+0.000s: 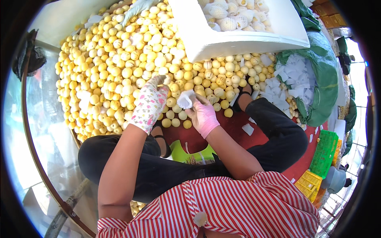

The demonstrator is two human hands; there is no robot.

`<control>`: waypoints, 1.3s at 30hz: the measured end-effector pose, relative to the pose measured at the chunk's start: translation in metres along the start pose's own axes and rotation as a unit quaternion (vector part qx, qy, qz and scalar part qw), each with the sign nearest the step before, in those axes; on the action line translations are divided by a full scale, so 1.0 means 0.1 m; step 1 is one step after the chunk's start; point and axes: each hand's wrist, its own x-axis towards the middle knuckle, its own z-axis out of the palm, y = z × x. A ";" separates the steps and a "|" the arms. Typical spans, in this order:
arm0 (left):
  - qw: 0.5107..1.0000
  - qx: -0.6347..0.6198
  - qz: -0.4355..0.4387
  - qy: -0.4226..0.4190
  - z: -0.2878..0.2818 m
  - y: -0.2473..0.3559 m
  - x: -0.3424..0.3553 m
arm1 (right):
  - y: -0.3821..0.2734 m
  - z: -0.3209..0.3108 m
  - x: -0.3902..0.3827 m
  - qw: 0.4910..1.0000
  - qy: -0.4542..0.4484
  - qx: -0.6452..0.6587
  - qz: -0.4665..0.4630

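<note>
A large heap of round yellow fruits, some with dark streaks, spreads in front of me. My left hand, in a white glove with a pink flower print, reaches over the heap's near side. Its fingertips are apart beside a fruit, and I see nothing held in them. To its right, my right hand in a pink glove pinches a white foam net sleeve between thumb and fingers. The sleeve's flared end points left toward the other hand. Its inside is partly hidden.
A white foam box with net-wrapped fruits stands over the heap. Right of it, a green bag holds white foam sleeves. Green and yellow crates stand at the right. My bent legs frame the red floor covering.
</note>
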 end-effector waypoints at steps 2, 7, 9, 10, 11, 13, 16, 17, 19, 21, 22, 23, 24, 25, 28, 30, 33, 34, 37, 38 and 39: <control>0.997 -0.023 -0.039 -0.061 0.09 -0.04 -0.03 | -0.15 0.23 -0.20 0.994 -0.084 0.067 0.022; 0.988 -0.099 -0.023 -0.118 0.25 -0.10 -0.12 | -0.17 0.32 -0.21 0.995 -0.086 0.047 0.000; 0.985 -0.111 -0.046 -0.124 0.24 -0.06 -0.09 | -0.11 0.22 -0.13 0.992 -0.099 0.054 -0.052; 0.966 -0.216 -0.049 -0.130 0.24 -0.17 -0.06 | -0.11 0.23 -0.13 0.990 -0.110 0.055 -0.074; 0.958 -0.258 -0.002 -0.123 0.27 -0.26 -0.03 | -0.13 0.22 -0.13 0.990 -0.104 0.044 -0.080; 0.911 -0.392 0.008 -0.125 0.27 -0.18 -0.07 | -0.23 0.24 -0.17 0.991 -0.088 0.025 -0.095; 0.852 -0.479 -0.090 -0.191 0.18 0.20 -0.24 | -0.35 0.25 -0.17 0.979 -0.148 0.012 -0.141; 0.842 -0.476 -0.119 -0.222 0.16 0.26 -0.26 | -0.39 0.28 -0.20 0.970 -0.180 0.009 -0.162; 0.868 -0.413 -0.081 -0.265 0.09 -0.07 -0.15 | -0.37 0.40 -0.27 0.968 -0.197 0.000 -0.154; 0.900 -0.381 -0.084 -0.197 0.08 0.00 -0.14 | -0.33 0.32 -0.26 0.970 -0.195 -0.059 -0.135; 0.929 -0.329 -0.045 -0.167 0.04 0.15 -0.20 | -0.29 0.32 -0.26 0.977 -0.170 -0.065 -0.114; 0.936 -0.325 -0.023 -0.133 0.09 0.12 -0.18 | -0.29 0.31 -0.27 0.981 -0.172 -0.049 -0.078; 0.952 -0.280 -0.007 -0.127 0.10 0.13 -0.17 | -0.29 0.31 -0.24 0.979 -0.196 -0.025 -0.049; 0.965 -0.235 0.008 -0.120 0.09 0.18 -0.18 | -0.31 0.37 -0.25 0.976 -0.219 -0.003 -0.018; 0.936 -0.327 0.100 -0.085 0.11 0.22 -0.27 | -0.36 0.60 -0.29 0.949 -0.307 0.073 0.004; 0.891 -0.432 0.121 -0.072 0.17 0.15 -0.27 | -0.46 0.92 -0.47 0.964 -0.254 0.065 0.040; 0.946 -0.299 0.043 -0.113 -0.13 0.57 -0.34 | -0.63 0.81 -0.10 0.805 -0.385 -0.421 -0.165; 0.959 -0.260 0.009 -0.114 -0.20 0.64 -0.35 | -0.63 0.83 0.04 0.685 -0.409 -0.559 -0.226; 0.954 -0.285 0.004 -0.088 -0.08 0.48 -0.30 | -0.29 0.92 0.70 0.942 -0.155 -0.287 0.080; 0.946 -0.294 -0.028 -0.133 -0.16 0.61 -0.34 | -0.25 0.83 1.04 0.894 -0.145 -0.421 -0.040; 0.938 -0.322 -0.007 -0.130 -0.07 0.52 -0.32 | -0.23 0.80 1.34 0.815 -0.134 -0.542 -0.155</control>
